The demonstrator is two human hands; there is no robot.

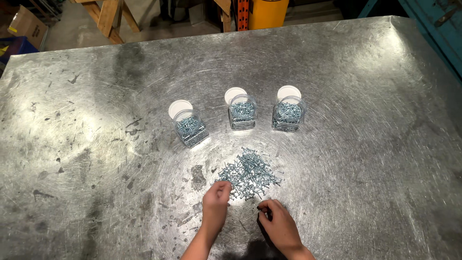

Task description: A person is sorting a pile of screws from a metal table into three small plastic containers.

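Note:
A loose pile of small silvery screws [249,173] lies on the scratched metal table [365,144]. My left hand [216,202] rests at the pile's near-left edge, fingers pinched together on a few screws. My right hand [278,224] sits just below the pile, fingertips curled and pinched at something small that I cannot make out. Behind the pile stand three clear open jars partly filled with screws: a left jar [191,129], a middle jar [242,115] and a right jar [288,116].
A white round lid lies behind each jar: left lid [179,108], middle lid [234,94], right lid [288,91]. Beyond the table's far edge are wooden sawhorse legs [108,17], a yellow bin [267,12] and a cardboard box [26,26].

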